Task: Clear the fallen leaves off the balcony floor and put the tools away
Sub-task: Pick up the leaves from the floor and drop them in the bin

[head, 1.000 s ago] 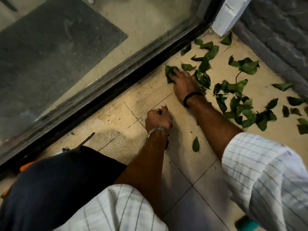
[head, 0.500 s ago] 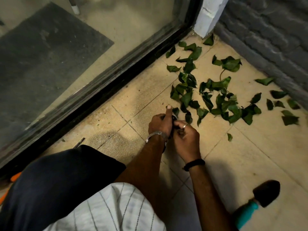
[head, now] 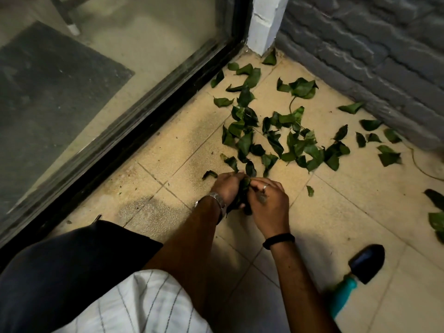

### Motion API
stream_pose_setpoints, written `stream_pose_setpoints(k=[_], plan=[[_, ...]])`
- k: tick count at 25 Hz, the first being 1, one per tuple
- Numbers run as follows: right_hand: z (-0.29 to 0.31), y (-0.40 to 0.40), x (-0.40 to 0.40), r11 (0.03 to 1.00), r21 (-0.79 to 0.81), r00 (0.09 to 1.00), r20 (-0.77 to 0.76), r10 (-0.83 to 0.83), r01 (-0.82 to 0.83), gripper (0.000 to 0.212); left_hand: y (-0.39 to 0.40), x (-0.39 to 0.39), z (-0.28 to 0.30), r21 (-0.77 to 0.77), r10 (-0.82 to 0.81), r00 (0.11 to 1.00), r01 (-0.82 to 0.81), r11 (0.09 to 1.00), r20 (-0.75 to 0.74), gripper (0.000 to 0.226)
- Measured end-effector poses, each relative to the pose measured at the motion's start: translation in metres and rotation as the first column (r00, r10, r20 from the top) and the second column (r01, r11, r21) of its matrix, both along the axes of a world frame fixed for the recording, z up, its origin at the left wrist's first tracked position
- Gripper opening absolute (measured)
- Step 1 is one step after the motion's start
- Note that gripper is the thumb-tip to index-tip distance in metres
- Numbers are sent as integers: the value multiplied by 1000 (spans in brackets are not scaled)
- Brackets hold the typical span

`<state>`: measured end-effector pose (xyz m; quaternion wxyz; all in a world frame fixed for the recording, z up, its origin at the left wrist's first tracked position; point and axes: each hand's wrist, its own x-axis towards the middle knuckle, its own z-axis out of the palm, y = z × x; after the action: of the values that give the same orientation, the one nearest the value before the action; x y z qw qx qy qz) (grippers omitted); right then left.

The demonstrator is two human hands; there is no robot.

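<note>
Several green leaves (head: 283,138) lie scattered on the beige tiled balcony floor (head: 336,207), thickest in the corner ahead of me. My left hand (head: 227,188), with a metal watch on the wrist, grips a dark bunch of leaves (head: 242,195) low over the tiles. My right hand (head: 270,203), wearing a ring and a black wristband, is curled against the same bunch from the right. A hand trowel (head: 360,270) with a black blade and a teal handle lies on the floor at the lower right. One small leaf (head: 310,190) sits alone just right of my hands.
A sliding glass door with a black track (head: 134,131) runs diagonally on the left. A white post (head: 263,22) and a grey brick wall (head: 365,56) close the corner. My dark-trousered knee (head: 67,267) fills the lower left. More leaves (head: 436,219) lie at the right edge.
One second ago my right hand reached out to the leaves by the door track; it has come back with them and now meets my left hand over the bunch.
</note>
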<state>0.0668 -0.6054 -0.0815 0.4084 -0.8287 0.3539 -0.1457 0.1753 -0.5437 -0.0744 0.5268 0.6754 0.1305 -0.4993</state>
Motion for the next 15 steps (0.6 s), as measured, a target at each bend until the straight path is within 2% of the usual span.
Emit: stream_pose_setpoints(k=[2, 4, 5, 6, 8, 10, 11, 13, 15], plan=[[-3, 9, -3, 996, 39, 995, -50, 83, -81, 28, 2, 0, -7, 49, -15, 999, 13, 999, 38, 33], [0, 16, -1, 955, 266, 991, 2, 133, -129, 33, 10, 5, -18, 189, -53, 988, 24, 982, 147, 39], [1, 15, 4, 939, 330, 996, 32, 88, -94, 34, 15, 7, -22, 265, -72, 976, 16, 964, 206, 46], [1, 12, 12, 943, 330, 998, 58, 17, -35, 33, 20, 9, -19, 322, -67, 966, -18, 947, 251, 55], [-8, 0, 40, 985, 169, 996, 70, -59, 46, 28, 29, 13, -12, 382, 2, 949, -128, 915, 314, 78], [-24, -11, 74, 996, -30, 996, 6, 87, -87, 32, 36, 17, -4, 399, 71, 936, -214, 892, 344, 88], [-33, -13, 86, 978, -101, 981, -83, 173, -181, 35, 38, 20, -1, 409, 81, 933, -231, 883, 352, 83], [-44, -15, 95, 952, -173, 956, -194, 218, -252, 30, 46, 25, 2, 442, 74, 930, -239, 864, 359, 63], [-45, -19, 87, 969, -181, 980, -136, 143, -167, 23, 56, 32, -1, 459, 93, 930, -260, 849, 354, 52]])
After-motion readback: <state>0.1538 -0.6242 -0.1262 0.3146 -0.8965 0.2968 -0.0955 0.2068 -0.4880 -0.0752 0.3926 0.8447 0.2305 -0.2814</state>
